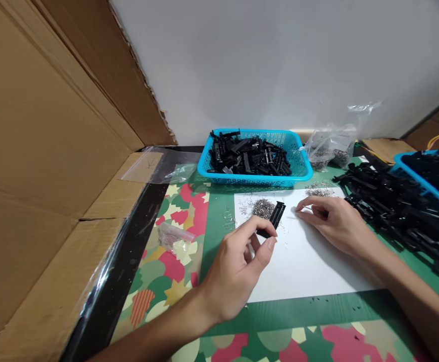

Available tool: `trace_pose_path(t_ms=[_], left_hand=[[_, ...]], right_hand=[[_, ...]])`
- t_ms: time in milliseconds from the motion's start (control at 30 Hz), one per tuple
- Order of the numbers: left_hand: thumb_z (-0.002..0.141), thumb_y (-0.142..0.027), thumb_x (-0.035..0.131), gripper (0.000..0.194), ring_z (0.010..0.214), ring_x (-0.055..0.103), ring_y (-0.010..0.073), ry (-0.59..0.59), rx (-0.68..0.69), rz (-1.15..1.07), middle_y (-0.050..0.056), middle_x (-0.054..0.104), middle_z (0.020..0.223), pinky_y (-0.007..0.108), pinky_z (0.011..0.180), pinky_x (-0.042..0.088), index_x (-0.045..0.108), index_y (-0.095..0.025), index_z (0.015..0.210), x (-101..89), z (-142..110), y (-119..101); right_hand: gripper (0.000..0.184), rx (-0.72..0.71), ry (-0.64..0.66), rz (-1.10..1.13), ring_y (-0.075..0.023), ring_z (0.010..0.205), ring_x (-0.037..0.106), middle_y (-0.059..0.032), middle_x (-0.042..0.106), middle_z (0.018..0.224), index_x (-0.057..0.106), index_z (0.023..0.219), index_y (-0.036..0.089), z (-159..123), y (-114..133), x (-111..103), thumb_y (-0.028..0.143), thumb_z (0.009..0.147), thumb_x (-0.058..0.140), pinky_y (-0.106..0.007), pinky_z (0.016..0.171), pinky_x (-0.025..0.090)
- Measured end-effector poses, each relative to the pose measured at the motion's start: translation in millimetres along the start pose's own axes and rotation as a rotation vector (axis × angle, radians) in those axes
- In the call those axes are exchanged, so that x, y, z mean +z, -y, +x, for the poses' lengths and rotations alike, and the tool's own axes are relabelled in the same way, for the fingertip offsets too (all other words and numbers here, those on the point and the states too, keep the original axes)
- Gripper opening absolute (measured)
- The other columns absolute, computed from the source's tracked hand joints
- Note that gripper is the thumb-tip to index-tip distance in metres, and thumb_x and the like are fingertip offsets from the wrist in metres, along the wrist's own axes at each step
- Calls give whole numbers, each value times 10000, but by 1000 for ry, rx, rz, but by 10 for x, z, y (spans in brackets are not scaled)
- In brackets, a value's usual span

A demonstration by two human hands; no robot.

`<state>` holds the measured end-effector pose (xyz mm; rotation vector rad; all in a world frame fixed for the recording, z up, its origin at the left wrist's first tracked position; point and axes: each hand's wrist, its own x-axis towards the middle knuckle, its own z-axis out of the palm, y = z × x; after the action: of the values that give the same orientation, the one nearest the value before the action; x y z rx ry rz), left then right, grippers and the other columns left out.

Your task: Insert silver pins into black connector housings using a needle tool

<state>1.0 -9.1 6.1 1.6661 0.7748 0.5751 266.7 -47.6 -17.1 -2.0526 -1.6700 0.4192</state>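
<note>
My left hand [244, 256] pinches a narrow black plastic part [278, 215] between thumb and fingers, tilted above a white sheet of paper [310, 266]. Just beyond that part lies a pile of tiny silvery metal pieces [262, 207], with strays scattered around it. Over the right side of the sheet, my right hand [332, 218] has its thumb and forefinger closed in a pinch. A thin light sliver seems to show at those fingertips, too small to name. A second small heap of metal pieces [319, 191] lies behind my right hand.
A blue basket [255, 178] full of black plastic parts stands against the wall. More black parts [393, 211] are piled at right, beside another blue basket [430, 183]. Clear bags [330, 146] of metal pieces stand behind. Cardboard [53, 125] walls the left side; a small plastic bag [174, 236] lies nearby.
</note>
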Motion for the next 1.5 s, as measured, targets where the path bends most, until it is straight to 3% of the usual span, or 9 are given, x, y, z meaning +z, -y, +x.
trace_pose_path(t_ms=[133,333,467,567,700,967,1167,1367,1500], left_hand=[[1099,-434,570,216,713,526,145,2,0,0,-14,594,869,291,626,402,647,-232,1080,2,4,6],[1104,-455,562,240,716,520,143,7,1,-11,-4,616,918,295,628,398,650,-232,1083,-5,-10,-8],[1113,-473,545,256,743,521,147,0,-3,-25,8,640,995,296,635,403,649,-239,1098,-7,-9,-17],[1117,-458,543,242,747,516,147,-2,-1,-20,0,625,968,294,640,405,646,-240,1096,-11,-3,-26],[1117,-443,541,236,734,512,145,-2,2,-13,-5,617,939,293,639,408,646,-234,1088,-17,-5,-39],[1116,-418,549,209,695,495,141,4,7,5,-37,540,805,290,632,402,642,-234,1080,-15,-13,-48],[1114,-401,552,193,725,513,141,-3,7,9,-28,581,858,285,642,414,647,-237,1080,-19,-3,-47],[1117,-398,551,186,730,515,141,4,12,18,-26,586,872,281,646,417,643,-240,1085,-21,-4,-47],[1115,-387,556,179,717,513,139,6,21,15,-28,578,853,279,641,418,646,-237,1079,-18,-5,-48]], right_hand=[[346,-19,6,32,-168,560,464,20,573,584,858,1031,278,0,-39,-19,530,987,624,-294,567,301],[406,12,-95,98,-207,676,627,-59,777,807,868,993,217,25,-155,-129,527,987,606,-306,592,397],[426,56,-186,-30,-189,536,541,-31,649,588,889,1004,226,26,-230,-220,568,934,645,-302,510,303],[328,55,-161,-132,-197,539,585,-28,675,592,903,1015,265,8,-236,-232,461,900,666,-298,524,331],[297,52,-124,-258,-256,655,704,-58,813,774,910,1014,306,-6,-196,-199,345,873,651,-308,576,392],[335,63,-55,-288,-247,658,685,-51,813,774,901,1047,338,-10,-146,-195,346,883,609,-295,589,364],[329,35,-81,-209,-214,588,642,-48,749,672,903,993,279,-6,-172,-222,339,855,610,-289,566,368],[339,78,-68,-275,-266,696,704,-55,826,832,899,1031,320,4,-181,-207,302,844,617,-311,611,393],[340,87,-60,-299,-258,651,685,-54,810,774,899,1028,334,-6,-157,-211,315,853,609,-313,600,374]])
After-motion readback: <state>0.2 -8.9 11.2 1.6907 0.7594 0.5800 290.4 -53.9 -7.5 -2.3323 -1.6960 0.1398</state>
